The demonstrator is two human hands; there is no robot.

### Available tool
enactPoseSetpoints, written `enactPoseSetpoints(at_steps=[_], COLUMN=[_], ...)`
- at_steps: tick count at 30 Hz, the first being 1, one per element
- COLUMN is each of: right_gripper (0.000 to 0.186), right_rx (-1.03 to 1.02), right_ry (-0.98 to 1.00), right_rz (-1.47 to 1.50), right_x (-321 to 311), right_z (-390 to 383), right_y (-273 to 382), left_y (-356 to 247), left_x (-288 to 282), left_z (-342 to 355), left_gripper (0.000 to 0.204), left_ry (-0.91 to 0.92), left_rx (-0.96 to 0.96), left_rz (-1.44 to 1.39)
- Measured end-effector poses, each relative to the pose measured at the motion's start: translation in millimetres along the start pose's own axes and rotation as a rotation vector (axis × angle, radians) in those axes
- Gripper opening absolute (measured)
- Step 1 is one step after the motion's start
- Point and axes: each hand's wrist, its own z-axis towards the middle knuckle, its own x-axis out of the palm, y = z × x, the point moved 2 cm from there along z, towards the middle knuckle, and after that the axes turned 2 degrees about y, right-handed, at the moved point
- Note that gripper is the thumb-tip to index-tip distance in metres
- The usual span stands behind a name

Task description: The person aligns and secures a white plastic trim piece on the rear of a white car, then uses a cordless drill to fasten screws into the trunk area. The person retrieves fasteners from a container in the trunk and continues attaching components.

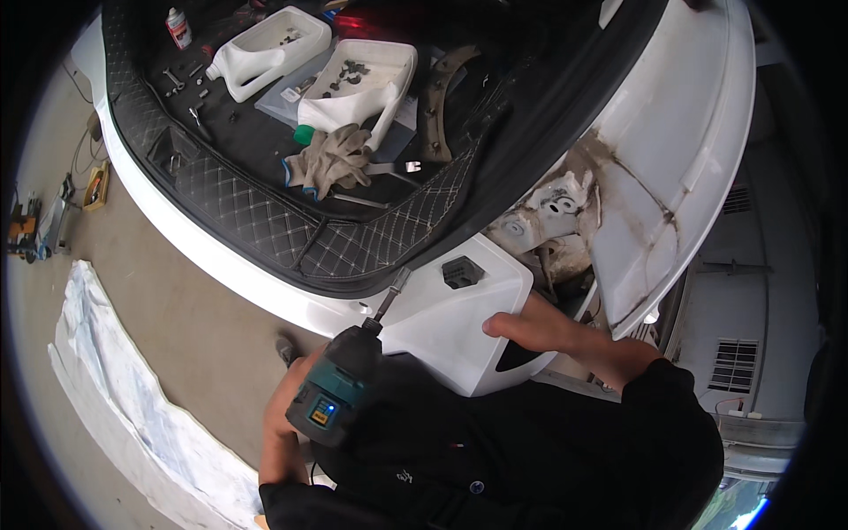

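My left hand (297, 382) is wrapped round a teal and black cordless impact driver (337, 380), its fingers mostly hidden behind the tool. A long socket bit (389, 299) points from the driver up toward the trunk edge, close beside the white bumper corner panel (450, 331). On that panel's right side, my right hand (534, 325) grips the edge. Its thumb lies on the outer face, and the other fingers are out of sight. A dark square recess (461, 272) shows in the panel's upper part. Past the panel, dirty bare bodywork (561, 208) is exposed.
Inside the quilted trunk (256, 212) are two cut white jugs (274, 49) with small fasteners, work gloves (331, 162), a spray can (178, 28), a wrench (175, 81) and a curved bracket (437, 106). A white sheet (132, 389) lies on the floor at left.
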Motion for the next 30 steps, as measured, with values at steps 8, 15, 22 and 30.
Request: enactPoseSetpoints(at_steps=[8, 15, 22, 30], right_gripper=[0.029, 0.032, 0.031, 0.031], right_rx=[-0.093, -0.068, -0.027, 0.157], right_ry=[-0.092, -0.080, -0.022, -0.036], right_rz=[0.010, 0.067, 0.019, 0.026], right_x=[2, 4, 1, 7], right_z=[1, 0, 2, -4], right_y=[5, 8, 7, 23], left_y=[8, -14, -8, -7], left_x=[11, 2, 27, 47], left_z=[8, 23, 27, 23], left_gripper=[0.073, 0.091, 0.084, 0.076], left_ry=[0.046, 0.274, 0.141, 0.023], left_rx=[0.146, 0.095, 0.171, 0.205], left_rz=[-0.132, 0.103, 0.133, 0.269])
